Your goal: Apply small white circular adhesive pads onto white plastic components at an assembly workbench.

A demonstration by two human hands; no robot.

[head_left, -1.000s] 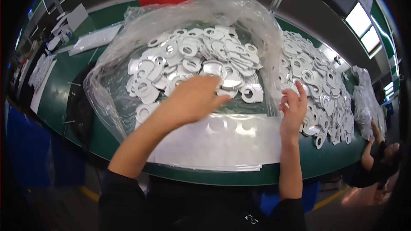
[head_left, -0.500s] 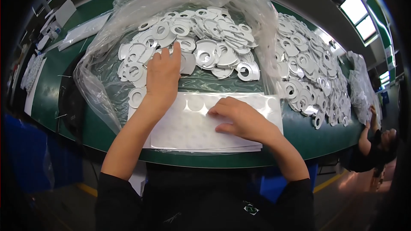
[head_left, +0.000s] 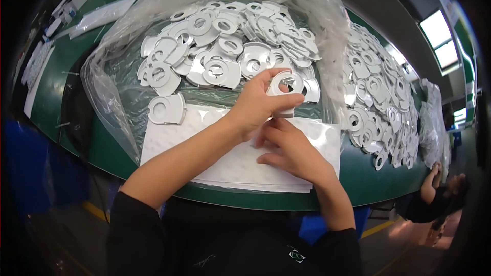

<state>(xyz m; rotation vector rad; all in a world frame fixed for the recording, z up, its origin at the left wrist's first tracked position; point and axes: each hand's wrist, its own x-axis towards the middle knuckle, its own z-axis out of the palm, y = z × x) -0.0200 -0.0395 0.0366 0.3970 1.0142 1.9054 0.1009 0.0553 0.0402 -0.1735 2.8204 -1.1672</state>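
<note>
In my left hand (head_left: 255, 99) is a white plastic part with a round hole (head_left: 287, 83), pinched between thumb and fingers and raised over the sheets. My right hand (head_left: 291, 148) sits just below it, above the stacked white sheets (head_left: 230, 166). Its thumb stands apart from its bent fingers and no object shows in it; the left hand hides part of the fingertips. The top sheet bears faint round shapes. A heap of like white parts (head_left: 220, 71) lies beyond, inside a clear plastic bag, and a single part (head_left: 167, 109) rests at the sheets' upper left corner.
A second heap of white parts (head_left: 381, 92) covers the green table (head_left: 194, 191) on the right. The clear bag (head_left: 110, 66) spreads around the nearer heap. At far right, another person (head_left: 434, 194) handles a plastic bag (head_left: 430, 122).
My left hand has come back from the heap toward the right hand, now with a white part in it. The right hand stays over the sheets, its fingers more bent. The view has shifted slightly.
</note>
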